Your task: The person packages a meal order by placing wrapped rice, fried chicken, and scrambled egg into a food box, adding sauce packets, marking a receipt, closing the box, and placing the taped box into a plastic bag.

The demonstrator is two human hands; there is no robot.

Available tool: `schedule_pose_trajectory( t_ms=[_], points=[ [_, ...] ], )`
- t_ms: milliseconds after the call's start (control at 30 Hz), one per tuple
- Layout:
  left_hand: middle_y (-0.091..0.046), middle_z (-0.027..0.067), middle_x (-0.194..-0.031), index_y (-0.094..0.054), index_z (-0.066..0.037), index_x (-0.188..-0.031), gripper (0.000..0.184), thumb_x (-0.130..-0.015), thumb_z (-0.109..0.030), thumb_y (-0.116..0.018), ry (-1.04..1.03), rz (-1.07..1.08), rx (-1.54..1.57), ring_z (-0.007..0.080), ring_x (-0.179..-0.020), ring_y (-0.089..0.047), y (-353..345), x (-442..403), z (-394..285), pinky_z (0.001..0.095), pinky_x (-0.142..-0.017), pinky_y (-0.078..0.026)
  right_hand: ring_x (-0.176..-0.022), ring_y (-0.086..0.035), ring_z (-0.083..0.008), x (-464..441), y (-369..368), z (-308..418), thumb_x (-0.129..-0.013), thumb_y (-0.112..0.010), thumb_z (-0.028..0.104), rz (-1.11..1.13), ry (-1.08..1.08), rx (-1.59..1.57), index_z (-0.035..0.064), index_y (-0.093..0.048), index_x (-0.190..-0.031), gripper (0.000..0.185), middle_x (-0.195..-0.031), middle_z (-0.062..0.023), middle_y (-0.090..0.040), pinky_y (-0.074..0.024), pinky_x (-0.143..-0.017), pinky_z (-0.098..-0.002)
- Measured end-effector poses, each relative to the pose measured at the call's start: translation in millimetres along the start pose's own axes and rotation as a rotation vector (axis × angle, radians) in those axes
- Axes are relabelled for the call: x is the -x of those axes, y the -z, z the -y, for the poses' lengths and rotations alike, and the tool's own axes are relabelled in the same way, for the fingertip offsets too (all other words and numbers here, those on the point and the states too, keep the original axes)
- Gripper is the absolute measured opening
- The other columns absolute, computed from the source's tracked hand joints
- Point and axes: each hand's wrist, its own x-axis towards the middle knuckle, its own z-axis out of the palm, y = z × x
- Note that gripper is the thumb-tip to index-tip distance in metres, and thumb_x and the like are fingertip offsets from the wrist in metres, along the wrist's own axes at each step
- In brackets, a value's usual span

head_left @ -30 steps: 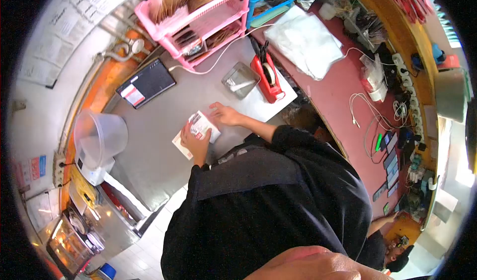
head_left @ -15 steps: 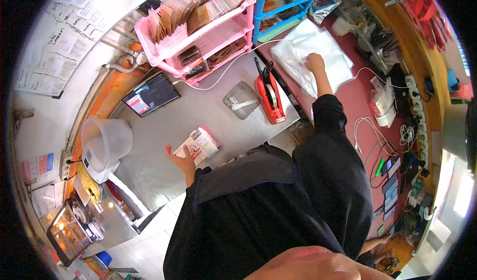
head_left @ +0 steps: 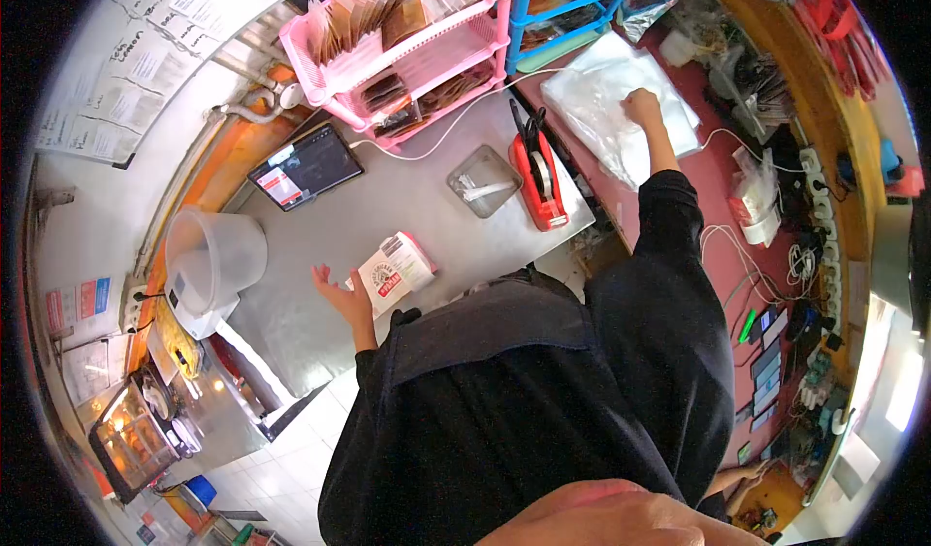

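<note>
Metal tabletop (head_left: 291,323) — smooth (softly glossy), wrinkled plastic bags (head_left: 587,95)

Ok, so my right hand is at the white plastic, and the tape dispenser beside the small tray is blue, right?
Not quite: the tape dispenser beside the small tray is red, as the head view shows. Your right hand is at the white plastic.

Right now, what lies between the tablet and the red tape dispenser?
A clear tray holding white pieces, beside the red tape dispenser; from there toward the tablet, bare metal tabletop, with a white cable curving past. The head view shows it.
</note>
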Motion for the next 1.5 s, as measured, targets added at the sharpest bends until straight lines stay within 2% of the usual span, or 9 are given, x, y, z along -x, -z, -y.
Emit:
schedule_pose_trajectory(
  t_ms=[167,433,700,800,1067,1200,1333,1400,1500],
  points=[
    [-0.040,0.0191,-0.127,-0.020,-0.001,-0.137,0.075,-0.076,-0.010,-0.064,-0.059,-0.008,-0.022,0.0274,-0.116,-0.043,9.5,-1.5,12.1,0.0405,-0.090,-0.036,-0.070,-0.063,-0.0335,-13.8,-2.2,-21.3,-0.067,-0.060,0.017,-0.230,-0.037,0.114,0.0092,-0.070,-0.074,0.015,-0.073,-0.0168,-0.064,-0.0504,-0.067,-0.0394],
    [-0.040,0.0170,-0.128,-0.020,-0.003,-0.137,0.081,-0.073,-0.009,-0.067,-0.063,-0.045,0.124,0.0269,-0.114,-0.045,29.8,-8.9,20.0,0.0401,-0.088,-0.039,-0.054,-0.044,-0.0144,9.8,121.9,-13.0,-0.081,-0.061,0.033,-0.145,-0.485,-1.336,0.0028,-0.055,-0.079,0.030,-0.066,-0.0039,-0.049,-0.0388,-0.048,-0.0277],
    [-0.030,0.0173,-0.138,-0.011,-0.002,-0.140,0.116,-0.053,-0.027,-0.084,-0.661,0.316,0.454,0.0289,-0.131,-0.026,62.0,-34.7,-134.9,0.0429,-0.105,-0.024,-0.077,-0.051,-0.0090,241.7,106.1,363.2,-0.079,-0.058,0.001,-0.143,1.076,-0.897,0.0076,-0.038,-0.113,0.041,-0.083,0.0002,-0.049,-0.0436,-0.070,-0.0215],
    [-0.040,0.0126,-0.132,-0.018,-0.007,-0.141,0.099,-0.059,-0.008,-0.074,-0.569,0.514,0.589,0.0222,-0.121,-0.041,83.6,-33.7,-116.2,0.0364,-0.100,-0.034,-0.080,-0.051,-0.0080,295.2,119.4,424.8,-0.081,-0.056,0.001,0.389,1.095,-1.149,0.0100,-0.042,-0.112,0.036,-0.083,0.0014,-0.050,-0.0413,-0.075,-0.0205],
    [-0.060,0.0007,-0.084,-0.030,-0.005,-0.136,0.075,-0.068,-0.006,-0.063,-0.149,0.871,0.456,0.0084,-0.069,-0.057,235.4,-40.8,-9.7,0.0225,-0.062,-0.047,-0.061,-0.050,-0.0027,296.1,159.8,458.4,-0.086,-0.059,0.017,0.571,0.481,-1.902,0.0080,-0.057,-0.096,0.013,-0.069,0.0025,-0.056,-0.0417,-0.054,-0.0182],
    [-0.060,0.0126,-0.094,-0.023,-0.001,-0.137,0.090,-0.068,-0.030,-0.074,0.107,0.906,1.989,0.0171,-0.078,-0.061,275.9,-67.0,123.9,0.0323,-0.065,-0.052,-0.076,-0.057,-0.0093,275.4,79.2,469.7,-0.085,-0.059,0.018,0.619,-0.038,-1.757,0.0092,-0.056,-0.108,0.025,-0.091,0.0005,-0.060,-0.0451,-0.067,-0.0207],
    [-0.027,0.0274,-0.137,-0.012,0.003,-0.137,0.132,-0.044,-0.065,-0.077,0.217,0.500,2.025,0.0351,-0.126,-0.035,230.0,-19.6,61.7,0.0536,-0.097,-0.037,-0.064,-0.054,-0.0083,281.7,28.0,500.0,-0.085,-0.058,0.015,0.615,0.017,-1.898,0.0117,-0.055,-0.105,0.020,-0.078,0.0023,-0.057,-0.0425,-0.054,-0.0210],
    [-0.026,0.0237,-0.140,-0.019,0.004,-0.136,0.114,-0.057,-0.057,-0.076,-0.043,0.919,2.125,0.0303,-0.131,-0.027,225.1,-11.9,56.5,0.0446,-0.104,-0.032,-0.059,-0.051,-0.0055,293.9,29.1,513.8,-0.085,-0.058,0.014,0.475,0.025,-1.788,0.0122,-0.055,-0.100,0.015,-0.071,0.0042,-0.053,-0.0400,-0.050,-0.0203],
    [-0.036,0.0193,-0.135,-0.026,0.002,-0.135,0.094,-0.069,-0.047,-0.071,0.102,0.660,1.723,0.0258,-0.125,-0.038,234.3,-9.0,92.9,0.0369,-0.097,-0.039,-0.059,-0.050,-0.0048,264.2,4.0,505.9,-0.085,-0.058,0.015,0.490,0.247,-1.699,0.0122,-0.055,-0.098,0.013,-0.071,0.0045,-0.054,-0.0387,-0.051,-0.0184]
  ],
)
